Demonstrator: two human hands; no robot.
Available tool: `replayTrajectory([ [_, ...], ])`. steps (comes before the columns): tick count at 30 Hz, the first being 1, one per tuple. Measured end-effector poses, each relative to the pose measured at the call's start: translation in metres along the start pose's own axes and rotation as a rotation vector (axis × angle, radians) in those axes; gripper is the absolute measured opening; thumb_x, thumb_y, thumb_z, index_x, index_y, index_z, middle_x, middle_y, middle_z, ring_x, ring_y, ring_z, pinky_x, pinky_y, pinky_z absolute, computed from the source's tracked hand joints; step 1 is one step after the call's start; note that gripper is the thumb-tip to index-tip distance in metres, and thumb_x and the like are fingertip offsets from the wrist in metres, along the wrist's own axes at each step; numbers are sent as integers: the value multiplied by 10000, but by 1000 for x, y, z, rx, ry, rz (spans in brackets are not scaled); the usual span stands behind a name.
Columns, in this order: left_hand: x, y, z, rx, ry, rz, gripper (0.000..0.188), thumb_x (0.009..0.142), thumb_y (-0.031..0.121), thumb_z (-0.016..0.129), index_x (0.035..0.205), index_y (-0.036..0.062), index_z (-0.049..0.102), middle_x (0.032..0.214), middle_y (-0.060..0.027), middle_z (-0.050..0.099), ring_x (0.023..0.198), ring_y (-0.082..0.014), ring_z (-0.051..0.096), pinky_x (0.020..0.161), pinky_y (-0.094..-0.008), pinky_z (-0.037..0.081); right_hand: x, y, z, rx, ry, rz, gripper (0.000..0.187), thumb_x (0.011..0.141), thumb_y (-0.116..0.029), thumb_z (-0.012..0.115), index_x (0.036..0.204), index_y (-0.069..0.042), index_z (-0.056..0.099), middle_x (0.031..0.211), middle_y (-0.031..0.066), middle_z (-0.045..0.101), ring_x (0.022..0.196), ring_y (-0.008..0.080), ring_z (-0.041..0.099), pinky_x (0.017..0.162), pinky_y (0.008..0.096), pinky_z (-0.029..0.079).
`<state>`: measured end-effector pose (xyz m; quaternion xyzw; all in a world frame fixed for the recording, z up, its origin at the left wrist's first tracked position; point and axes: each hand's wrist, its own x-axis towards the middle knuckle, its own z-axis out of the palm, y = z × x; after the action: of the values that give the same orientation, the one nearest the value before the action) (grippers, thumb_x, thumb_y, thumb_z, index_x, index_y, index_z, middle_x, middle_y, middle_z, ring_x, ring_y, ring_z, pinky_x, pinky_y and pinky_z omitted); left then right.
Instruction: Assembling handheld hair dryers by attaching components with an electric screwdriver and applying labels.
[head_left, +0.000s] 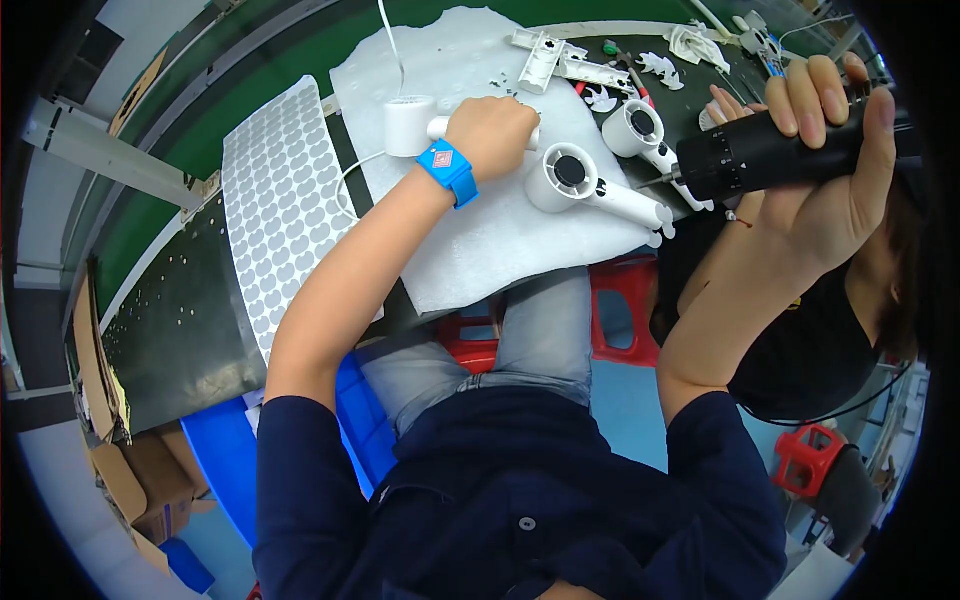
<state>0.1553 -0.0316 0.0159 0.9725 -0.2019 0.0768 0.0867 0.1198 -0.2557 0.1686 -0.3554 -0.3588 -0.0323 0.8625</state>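
Landmark: white foam pad (470,240) on the dark worktop (190,300).

- Pad: spread across the worktop middle; its near edge overhangs toward the person's lap. A dot-sticker sheet (285,200) lies touching the pad's left side.
- Dryer bodies: one white dryer (412,125) at the pad's upper left, its cord running off the far edge; a second dryer shell (585,185) at the pad's right edge, fan opening up, handle pointing right; a third shell (640,130) just off the pad's upper right.
- Driver (770,150): black, held level, right of the pad, bit tip aimed at the second shell's handle end.
- Left hand (490,130): closed over the first dryer's handle, pinning it to the pad; blue wrist strap (448,170) worn.
- Right hand (835,150): wrapped full around the driver barrel.
- Loose parts (640,75): white brackets, blades and small bits scattered beyond the pad's far right corner.

Step judged: a screw to be driven at the second shell's handle end. The bit should be kept square to the screw axis, seated before the trigger is pulled. That shell is unheld, so it is likely to spin or slide off the pad's right edge; the left hand would be better moved onto it.

Room: little right of the pad, where another person (800,340) in dark clothing sits close under the driver. Open pad surface is left at the near centre. The cord near the pad's left edge should be kept out of any sweep.
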Motion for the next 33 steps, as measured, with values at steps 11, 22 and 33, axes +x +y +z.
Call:
replayTrajectory([
  [11,13,2,-4,-6,58,-28,129,694,68,597,810,87,651,747,-143,642,717,-312,635,616,-416,502,-4,-1,-2,0,24,-3,261,875,-172,532,1031,19,448,756,43,415,634,114,409,644,265,350],
  [22,20,6,4,53,2,56,70,675,95,631,740,75,650,746,-142,645,717,-307,641,626,-403,511,-1,5,-3,-13,16,12,241,878,-146,529,1030,29,464,770,45,409,649,122,404,648,264,352],
  [33,-58,21,-85,-933,309,-46,127,794,147,661,826,24,653,747,-65,646,680,-124,581,625,-256,455,7,22,2,63,79,-152,190,820,-123,592,936,-6,496,753,64,444,667,147,433,648,307,370],
])
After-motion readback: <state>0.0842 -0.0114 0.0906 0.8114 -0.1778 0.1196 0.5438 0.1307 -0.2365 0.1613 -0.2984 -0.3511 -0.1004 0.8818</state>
